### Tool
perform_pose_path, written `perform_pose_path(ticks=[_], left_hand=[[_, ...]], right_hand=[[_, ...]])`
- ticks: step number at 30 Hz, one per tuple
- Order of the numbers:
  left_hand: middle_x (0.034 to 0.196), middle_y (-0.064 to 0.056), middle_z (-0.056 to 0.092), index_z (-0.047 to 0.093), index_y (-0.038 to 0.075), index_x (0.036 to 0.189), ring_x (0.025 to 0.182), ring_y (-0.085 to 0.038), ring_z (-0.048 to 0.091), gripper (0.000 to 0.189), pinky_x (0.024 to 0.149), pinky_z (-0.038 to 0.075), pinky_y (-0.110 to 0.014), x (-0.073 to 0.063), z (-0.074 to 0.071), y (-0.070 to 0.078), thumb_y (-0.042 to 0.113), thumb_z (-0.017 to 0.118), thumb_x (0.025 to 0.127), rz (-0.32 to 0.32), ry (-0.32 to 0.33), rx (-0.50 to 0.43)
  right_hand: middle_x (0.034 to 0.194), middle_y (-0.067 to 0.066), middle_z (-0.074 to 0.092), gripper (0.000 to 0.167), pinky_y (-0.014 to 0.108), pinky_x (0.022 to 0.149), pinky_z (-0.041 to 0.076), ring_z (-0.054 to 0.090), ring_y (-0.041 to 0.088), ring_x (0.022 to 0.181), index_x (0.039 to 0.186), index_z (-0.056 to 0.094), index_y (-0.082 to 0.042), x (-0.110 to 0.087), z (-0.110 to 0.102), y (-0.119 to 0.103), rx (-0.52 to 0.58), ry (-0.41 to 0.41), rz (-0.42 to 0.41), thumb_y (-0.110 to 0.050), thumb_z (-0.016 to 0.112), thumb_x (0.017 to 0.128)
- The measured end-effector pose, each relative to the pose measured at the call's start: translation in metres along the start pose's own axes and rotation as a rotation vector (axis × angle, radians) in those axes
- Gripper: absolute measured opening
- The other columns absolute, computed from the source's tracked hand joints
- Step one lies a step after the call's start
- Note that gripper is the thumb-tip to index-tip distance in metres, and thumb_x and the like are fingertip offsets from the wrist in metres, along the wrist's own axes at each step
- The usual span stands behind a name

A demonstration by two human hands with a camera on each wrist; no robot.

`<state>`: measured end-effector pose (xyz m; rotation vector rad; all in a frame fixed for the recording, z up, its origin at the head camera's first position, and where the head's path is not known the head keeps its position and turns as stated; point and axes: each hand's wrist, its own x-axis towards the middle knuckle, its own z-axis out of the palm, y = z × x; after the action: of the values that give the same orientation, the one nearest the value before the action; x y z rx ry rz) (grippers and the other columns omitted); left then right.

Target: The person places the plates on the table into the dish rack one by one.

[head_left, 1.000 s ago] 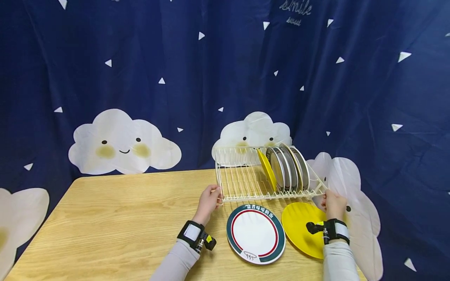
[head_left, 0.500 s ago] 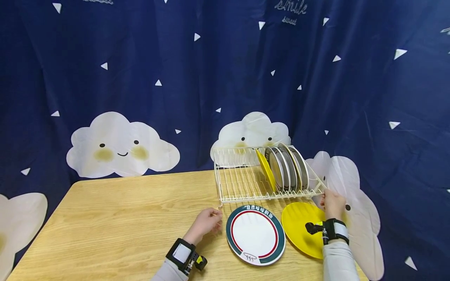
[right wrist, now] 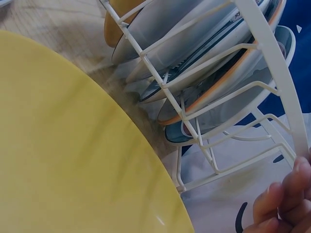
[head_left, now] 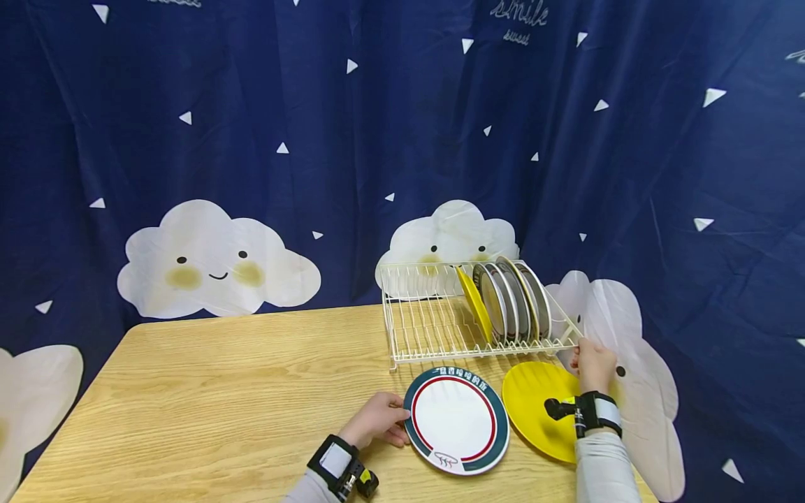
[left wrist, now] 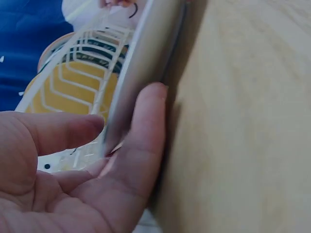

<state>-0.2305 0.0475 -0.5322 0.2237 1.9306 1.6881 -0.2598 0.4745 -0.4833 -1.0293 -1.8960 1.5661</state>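
A white plate point(head_left: 454, 421) with a dark green rim and red ring lies on the table in front of the rack. My left hand point(head_left: 379, 419) is at its left edge; in the left wrist view the thumb point(left wrist: 73, 130) is at the rim and the fingers point(left wrist: 148, 114) are under the plate point(left wrist: 141, 63). My right hand point(head_left: 594, 365) grips the front right corner of the white wire dish rack point(head_left: 428, 339). In the right wrist view its curled fingers point(right wrist: 286, 194) are partly cut off beside the rack's frame point(right wrist: 277, 68).
Several plates point(head_left: 518, 300) stand upright in the rack's right half, with a yellow plate point(head_left: 476, 304) leftmost. Another yellow plate point(head_left: 537, 405) lies flat on the table, partly under the right wrist. A blue curtain point(head_left: 251, 140) hangs behind the wooden table point(head_left: 220, 391).
My left hand has let go of the rack's front left corner and moved down to the left edge of the green-rimmed plate. The right hand stays on the rack.
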Motion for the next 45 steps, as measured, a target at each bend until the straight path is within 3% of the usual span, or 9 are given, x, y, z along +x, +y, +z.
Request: perform_pose_path(ticks=[7,13,22,34,45], left_hand=[[0.066,-0.01,0.063,0.058,-0.006,0.098,0.048,-0.013,0.06,0.01,0.051,0.057,-0.03,0.003,0.008,-0.005,0.002,0.056,0.092,-0.012,0.025,-0.012],[0.065,-0.01,0.064,0.055,-0.006,0.098,0.048,-0.014,0.061,0.009,0.051,0.058,-0.031,-0.002,0.008,-0.004,0.0,0.057,0.09,0.0,0.002,-0.049],[0.066,-0.009,0.063,0.053,-0.004,0.102,0.048,-0.013,0.061,0.015,0.05,0.057,-0.03,-0.024,0.002,0.019,0.001,0.061,0.089,0.064,-0.024,-0.008],[0.07,-0.007,0.058,0.055,-0.003,0.105,0.05,-0.014,0.061,0.019,0.054,0.059,-0.041,-0.042,-0.005,0.032,0.003,0.062,0.09,0.15,-0.078,0.045],[0.076,-0.007,0.06,0.055,-0.004,0.11,0.055,-0.015,0.064,0.023,0.059,0.06,-0.044,-0.053,-0.015,0.053,0.008,0.062,0.092,0.235,-0.073,-0.011]], right_hand=[[0.05,-0.008,0.054,0.034,0.028,0.053,0.049,0.057,0.015,0.051,0.087,0.065,-0.003,-0.001,0.002,0.0,-0.04,0.0,0.004,-0.033,0.05,0.095],[0.05,-0.008,0.053,0.037,0.028,0.053,0.049,0.057,0.016,0.052,0.095,0.064,0.001,0.0,0.003,0.0,-0.044,0.006,0.012,-0.033,0.05,0.096],[0.051,-0.009,0.053,0.035,0.025,0.052,0.05,0.055,0.012,0.05,0.093,0.064,0.0,-0.002,0.002,-0.002,-0.014,0.004,-0.004,-0.032,0.051,0.095],[0.05,-0.008,0.053,0.035,0.026,0.051,0.051,0.055,0.012,0.048,0.089,0.063,0.001,-0.002,0.002,0.0,-0.023,0.001,-0.015,-0.031,0.05,0.095],[0.048,-0.008,0.052,0.035,0.024,0.048,0.051,0.054,0.01,0.043,0.085,0.065,0.002,-0.004,0.003,0.0,-0.003,0.011,-0.036,-0.028,0.05,0.094]])
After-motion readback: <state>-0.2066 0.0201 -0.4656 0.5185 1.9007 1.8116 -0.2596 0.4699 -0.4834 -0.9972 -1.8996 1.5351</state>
